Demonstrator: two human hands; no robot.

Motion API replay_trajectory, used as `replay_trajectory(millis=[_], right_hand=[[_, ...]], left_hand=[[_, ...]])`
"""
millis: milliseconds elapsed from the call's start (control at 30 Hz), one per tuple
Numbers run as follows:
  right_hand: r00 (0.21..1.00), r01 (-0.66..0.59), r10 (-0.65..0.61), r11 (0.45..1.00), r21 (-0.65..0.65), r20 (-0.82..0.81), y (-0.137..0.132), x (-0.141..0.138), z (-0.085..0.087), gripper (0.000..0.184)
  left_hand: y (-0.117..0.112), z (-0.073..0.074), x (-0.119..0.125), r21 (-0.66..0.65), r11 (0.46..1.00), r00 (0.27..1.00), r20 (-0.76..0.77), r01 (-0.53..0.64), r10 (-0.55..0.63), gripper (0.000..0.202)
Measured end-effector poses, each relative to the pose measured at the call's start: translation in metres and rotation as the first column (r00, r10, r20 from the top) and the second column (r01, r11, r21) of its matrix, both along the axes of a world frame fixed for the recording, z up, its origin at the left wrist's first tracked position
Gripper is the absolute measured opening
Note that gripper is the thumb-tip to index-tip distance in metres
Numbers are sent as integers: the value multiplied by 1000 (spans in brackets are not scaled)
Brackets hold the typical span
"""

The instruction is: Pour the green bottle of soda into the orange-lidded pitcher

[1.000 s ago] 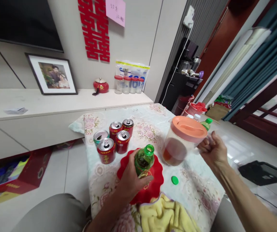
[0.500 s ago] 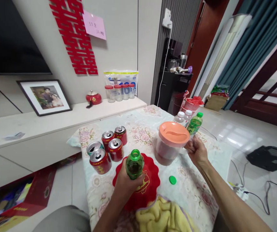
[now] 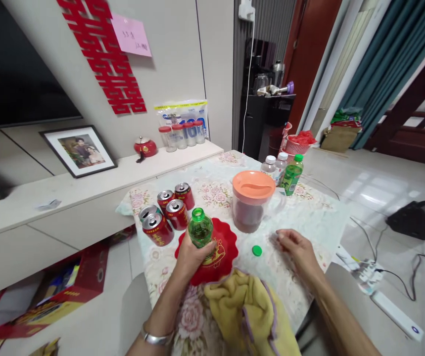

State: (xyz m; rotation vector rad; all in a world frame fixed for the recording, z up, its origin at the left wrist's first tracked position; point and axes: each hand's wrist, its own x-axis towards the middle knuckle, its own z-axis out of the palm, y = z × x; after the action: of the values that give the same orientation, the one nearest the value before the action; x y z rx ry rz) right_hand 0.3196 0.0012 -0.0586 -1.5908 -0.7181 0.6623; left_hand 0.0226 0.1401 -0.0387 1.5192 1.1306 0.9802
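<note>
My left hand [image 3: 192,254] is wrapped round an uncapped green plastic bottle [image 3: 200,228], held upright over the red scalloped plate [image 3: 229,247]. My right hand [image 3: 299,249] hovers over the tablecloth at the right, its fingers loosely bent and holding nothing that I can see. A green bottle cap [image 3: 257,250] lies on the cloth, left of my right hand and apart from it. Beyond the cap stands a clear pitcher [image 3: 248,215] with an orange lid [image 3: 254,185] and dark contents. A yellow cloth [image 3: 247,311] lies crumpled at the near edge.
Several opened drink cans [image 3: 176,213] stand left of the plate. At the back right are two white-capped bottles [image 3: 269,166] and a capped green bottle [image 3: 293,175]. Beyond the table, a white cabinet [image 3: 123,170] carries jars [image 3: 178,137] and a framed photo [image 3: 80,151].
My right hand has left the pitcher's handle and come nearer and lower. The pitcher stays on the table. My left hand keeps the bottle upright, and the view has shifted.
</note>
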Motion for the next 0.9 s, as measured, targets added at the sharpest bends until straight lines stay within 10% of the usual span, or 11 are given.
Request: replay_trajectory(millis=[200,500,900], right_hand=[[896,-249,275,961,-120,348,-8,-36,-10,52],[694,-351,402,913,-207,597,13,-44,-17,29],[447,-669,480,740,-75,755,82,-114,143,31]], left_hand=[[-8,4,4,4,999,999,33,-35,34,45],[-20,3,9,13,993,988,99,-120,118,49],[-21,4,11,28,994,981,168,-105,99,53]])
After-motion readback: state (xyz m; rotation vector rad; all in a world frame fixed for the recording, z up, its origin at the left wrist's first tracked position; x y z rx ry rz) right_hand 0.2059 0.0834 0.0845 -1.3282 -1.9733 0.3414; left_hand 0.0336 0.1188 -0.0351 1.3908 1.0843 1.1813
